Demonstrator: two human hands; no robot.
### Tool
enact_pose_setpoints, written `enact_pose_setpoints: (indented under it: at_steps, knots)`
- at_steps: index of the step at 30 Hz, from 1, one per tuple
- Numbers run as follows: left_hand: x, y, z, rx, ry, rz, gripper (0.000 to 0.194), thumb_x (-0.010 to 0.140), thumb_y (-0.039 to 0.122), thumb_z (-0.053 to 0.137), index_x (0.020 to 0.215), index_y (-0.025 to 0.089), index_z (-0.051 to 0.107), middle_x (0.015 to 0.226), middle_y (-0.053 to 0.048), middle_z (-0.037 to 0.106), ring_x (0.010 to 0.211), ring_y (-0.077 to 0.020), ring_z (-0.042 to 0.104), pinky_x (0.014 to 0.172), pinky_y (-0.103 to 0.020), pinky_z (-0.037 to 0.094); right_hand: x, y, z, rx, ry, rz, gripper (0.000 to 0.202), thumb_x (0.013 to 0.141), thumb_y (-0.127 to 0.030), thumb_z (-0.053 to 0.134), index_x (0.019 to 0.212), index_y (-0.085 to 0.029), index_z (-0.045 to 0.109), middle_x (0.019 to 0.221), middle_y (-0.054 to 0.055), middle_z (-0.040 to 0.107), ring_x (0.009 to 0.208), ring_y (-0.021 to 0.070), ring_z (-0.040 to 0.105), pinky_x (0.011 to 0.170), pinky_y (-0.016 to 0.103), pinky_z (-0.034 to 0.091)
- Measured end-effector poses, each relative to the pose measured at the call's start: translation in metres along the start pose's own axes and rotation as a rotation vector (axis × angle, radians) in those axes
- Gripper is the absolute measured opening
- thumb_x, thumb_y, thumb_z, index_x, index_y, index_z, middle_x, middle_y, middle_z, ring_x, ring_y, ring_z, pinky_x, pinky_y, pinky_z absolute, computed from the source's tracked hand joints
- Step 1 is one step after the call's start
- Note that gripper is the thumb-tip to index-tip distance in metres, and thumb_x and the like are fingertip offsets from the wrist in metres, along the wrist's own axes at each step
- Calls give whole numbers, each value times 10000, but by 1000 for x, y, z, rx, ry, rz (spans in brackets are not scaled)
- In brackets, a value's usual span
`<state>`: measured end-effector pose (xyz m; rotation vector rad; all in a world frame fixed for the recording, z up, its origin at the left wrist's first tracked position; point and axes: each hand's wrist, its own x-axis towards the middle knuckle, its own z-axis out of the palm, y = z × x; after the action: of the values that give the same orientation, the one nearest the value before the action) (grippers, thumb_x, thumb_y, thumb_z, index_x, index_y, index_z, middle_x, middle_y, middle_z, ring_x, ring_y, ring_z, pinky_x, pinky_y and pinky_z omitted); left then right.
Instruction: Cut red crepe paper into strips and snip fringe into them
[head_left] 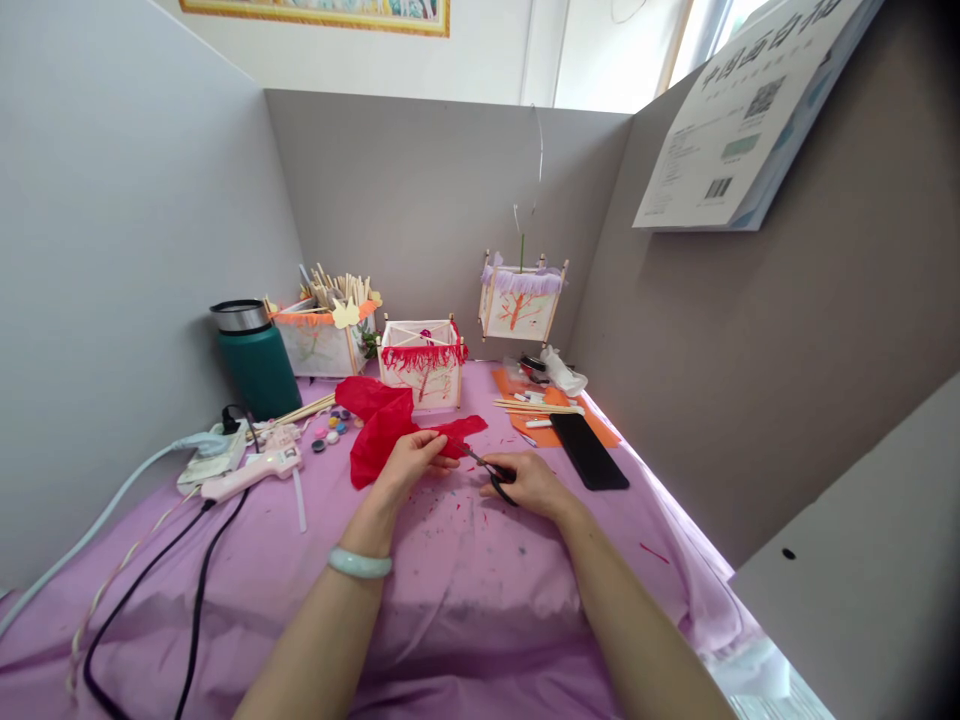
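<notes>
My left hand point(415, 462), with a pale green bangle on its wrist, pinches a sheet of red crepe paper point(379, 425). The paper spreads crumpled to the left, and a strip of it reaches right past my fingers. Black-handled scissors point(501, 482) are gripped in my right hand point(529, 482), their blades pointing left at the edge of the red paper. Whether the blades are cutting into it I cannot tell. Just behind the paper stands a white lantern frame point(422, 370) with red fringe and a painted tree. Tiny red scraps lie on the cloth below my hands.
A purple cloth point(480, 600) covers the table. On the left are a green bottle point(259, 365), a glue gun point(255, 474), a power strip point(214, 460) and cables. A phone point(589, 452) lies right, beside orange paper point(604, 425). A purple-fringed lantern point(521, 305) hangs behind; grey partitions enclose the table.
</notes>
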<state>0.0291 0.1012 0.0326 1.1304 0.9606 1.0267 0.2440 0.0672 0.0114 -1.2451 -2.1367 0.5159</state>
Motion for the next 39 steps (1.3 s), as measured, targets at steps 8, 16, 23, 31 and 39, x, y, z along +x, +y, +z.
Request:
enact_pose_setpoints:
  at_steps: [8,16,23,31,39]
  knots:
    - [1,0,0,-5,12,2,275,683,320,726,794,110,587,679,-96,697,627,-206,684,502,-232,504,0,0,0,-5,-8,4,402,706,-451,682,1042,-231,681,773,-3,688,660,145,587,603,228,421]
    - [1,0,0,3,15,1,236,710,292,706,794,116,573,659,-92,694,626,-206,684,500,-227,498,-1,1,0,3,-4,2,396,715,-450,679,1045,-231,679,771,-2,681,650,138,577,601,223,412]
    - [-1,3,1,15,19,-5,153,760,232,655,795,113,565,654,-82,691,616,-189,682,497,-217,503,0,2,1,0,-2,3,400,712,-454,679,1041,-227,684,716,-8,657,612,128,551,575,216,393]
    - [0,2,1,13,28,-9,197,738,263,680,801,115,565,647,-82,691,617,-194,683,502,-220,503,-1,2,1,-36,9,-4,352,729,-441,667,1013,-235,695,652,-24,619,571,108,505,546,203,354]
    - [1,-1,-1,-1,13,3,182,748,251,669,806,115,562,663,-87,694,645,-201,687,523,-230,511,0,3,-1,-58,25,-14,351,729,-454,667,1013,-250,699,609,-39,590,546,95,476,537,200,334]
